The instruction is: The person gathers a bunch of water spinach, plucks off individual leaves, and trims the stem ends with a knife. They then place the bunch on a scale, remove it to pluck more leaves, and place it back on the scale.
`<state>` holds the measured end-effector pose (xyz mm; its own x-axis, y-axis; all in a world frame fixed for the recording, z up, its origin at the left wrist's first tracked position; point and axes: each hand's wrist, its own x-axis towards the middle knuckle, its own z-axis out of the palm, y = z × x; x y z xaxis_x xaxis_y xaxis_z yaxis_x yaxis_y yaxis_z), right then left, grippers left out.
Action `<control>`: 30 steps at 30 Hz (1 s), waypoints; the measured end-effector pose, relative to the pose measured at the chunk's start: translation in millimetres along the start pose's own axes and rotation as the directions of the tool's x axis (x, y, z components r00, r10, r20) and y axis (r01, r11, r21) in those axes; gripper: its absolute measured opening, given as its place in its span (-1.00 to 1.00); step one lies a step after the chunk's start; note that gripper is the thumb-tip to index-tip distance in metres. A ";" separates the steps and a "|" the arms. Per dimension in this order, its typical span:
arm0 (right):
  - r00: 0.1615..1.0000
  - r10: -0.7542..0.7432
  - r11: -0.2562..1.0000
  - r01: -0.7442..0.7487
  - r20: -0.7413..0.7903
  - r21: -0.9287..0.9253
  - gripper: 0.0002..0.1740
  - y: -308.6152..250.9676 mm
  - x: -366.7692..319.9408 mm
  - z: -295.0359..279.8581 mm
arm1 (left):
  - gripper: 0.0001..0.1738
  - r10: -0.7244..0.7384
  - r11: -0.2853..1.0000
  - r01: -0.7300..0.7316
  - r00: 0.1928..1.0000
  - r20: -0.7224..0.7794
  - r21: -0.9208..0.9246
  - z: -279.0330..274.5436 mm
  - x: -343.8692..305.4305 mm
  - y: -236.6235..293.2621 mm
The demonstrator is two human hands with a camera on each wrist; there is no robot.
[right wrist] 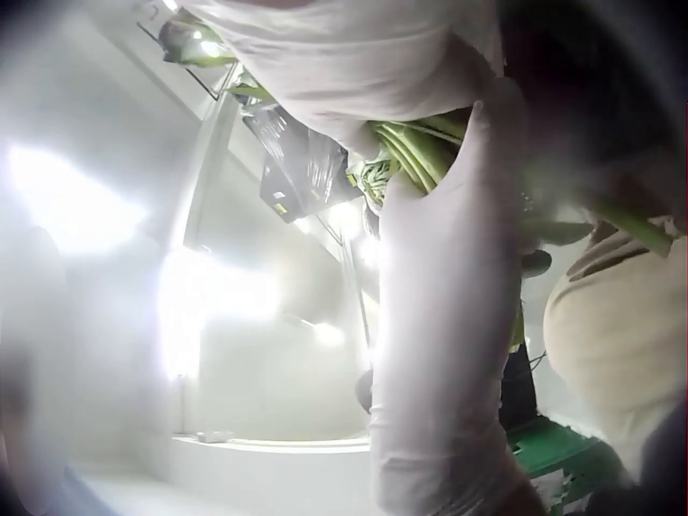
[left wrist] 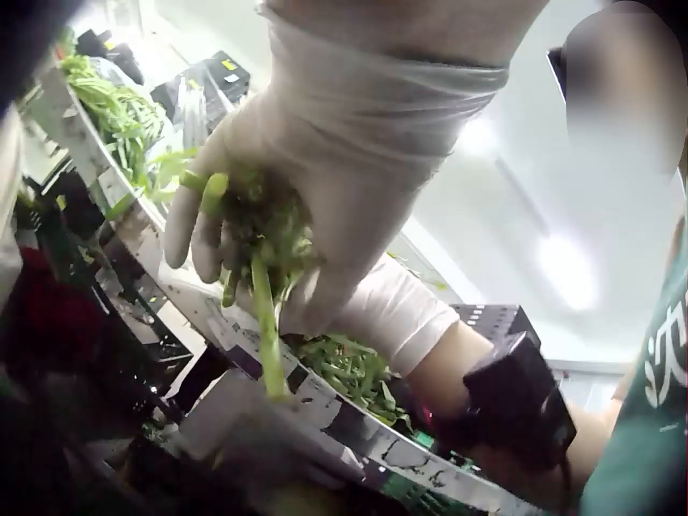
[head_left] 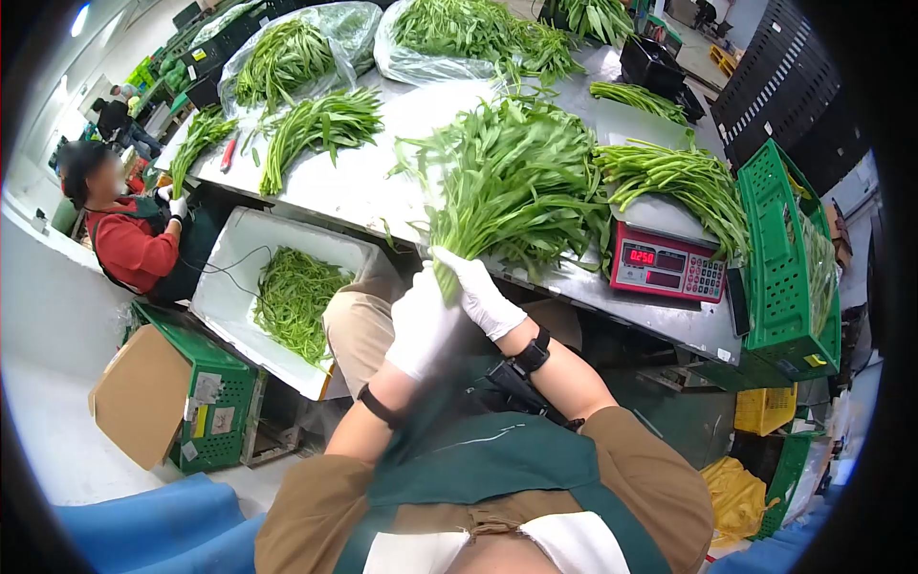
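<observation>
A large leafy green bunch [head_left: 521,177] leans over the metal table's front edge, its stems gathered low between two white-gloved hands. The left hand [head_left: 421,320] grips the stem ends from the left, and the right hand [head_left: 485,297] holds them from the right, close beside it. In the left wrist view the left hand [left wrist: 323,161] has its fingers curled round the stems [left wrist: 269,323], some poking out below; the right hand [left wrist: 398,312] is behind it. Stems [right wrist: 414,156] show between the gloves in the right wrist view. The right hand's fingertips are partly hidden.
A red scale [head_left: 669,263] with more greens [head_left: 674,177] on it stands right, beside a green crate [head_left: 765,258]. Other bunches [head_left: 320,129] and bagged greens lie across the table. A white bin [head_left: 225,277] of loose greens stands left, near a person in red [head_left: 139,244].
</observation>
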<state>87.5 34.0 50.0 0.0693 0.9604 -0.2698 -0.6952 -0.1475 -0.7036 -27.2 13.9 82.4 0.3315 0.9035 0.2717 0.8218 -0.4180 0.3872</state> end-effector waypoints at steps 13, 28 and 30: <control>0.971 -0.099 0.856 0.194 0.218 -0.479 -0.54 -45.3 -54.1 6.1 | -0.40 0.256 -0.121 0.694 0.712 0.654 -0.709 -20.6 -2.5 -26.6; 0.995 -0.055 0.573 0.101 0.085 -0.813 -0.46 -36.7 -79.5 -59.6 | -0.62 0.072 0.019 0.582 0.810 0.582 -0.813 27.1 -25.3 11.8; 0.961 -0.206 0.156 0.220 0.186 -0.963 -0.55 -56.8 -100.1 -50.9 | -0.64 0.035 0.051 0.533 0.844 0.535 -0.845 22.6 -26.8 17.4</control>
<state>156.5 -65.8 83.5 0.0763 0.9971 0.0078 0.5962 -0.0394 -0.8019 -11.4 -15.4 61.9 0.5562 0.7991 -0.2281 -0.1732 0.3799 0.9087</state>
